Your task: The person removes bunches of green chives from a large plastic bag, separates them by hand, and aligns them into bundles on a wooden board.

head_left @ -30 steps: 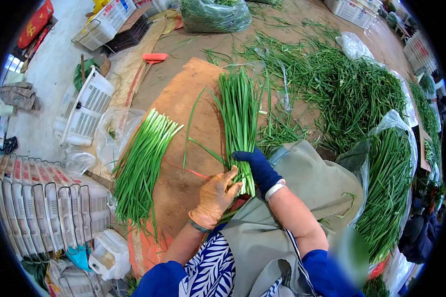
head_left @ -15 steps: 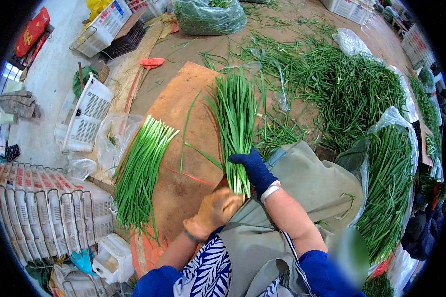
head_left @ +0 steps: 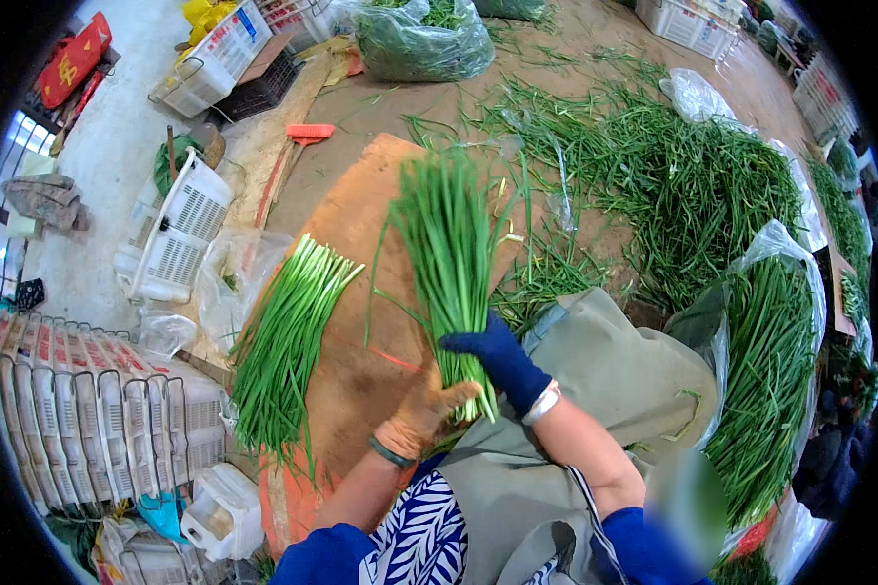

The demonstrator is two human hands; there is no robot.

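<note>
Green-grey apron cloth (head_left: pixel 605 380) spreading across the lap at the very bottom, blue patterned sleeve (head_left: pixel 419 536) poking out beside it. Just above that, holding a fat bunch of green chives (head_left: pixel 449 253) upright-ish over the board, root ends down near the lap and tips fanning away. Left hand (head_left: pixel 421 414) in a tan glove, closing round the pale base of the bunch from below after sitting looser and lower half a second back. Right hand (head_left: pixel 498 359) in a dark blue glove, wrapping the stalks just above the left, fingers curled tight on them, same clamp as before. So both hands now squeezing the one bunch, stacked one over the other. Also tilting a bit: tips leaning slightly more to the left than a second ago, base pulled closer in. Guessing that means squaring up and tightening the bundle, not picking more stalks yet.

Lying further left on the orange-brown board (head_left: pixel 361 322), a second, tidy pile of chives (head_left: pixel 278 341), not moving at all between shots, well apart from either hand. Sitting left of that, white plastic crates (head_left: pixel 180 234) and a clear bag (head_left: pixel 229 278). Spreading out to the right and beyond, loose chive heap (head_left: pixel 683 185) on the ground, plus a bagged lot (head_left: pixel 766 370) near the right knee. Way at the back, a big clear sack of greens (head_left: pixel 419 39).
</note>
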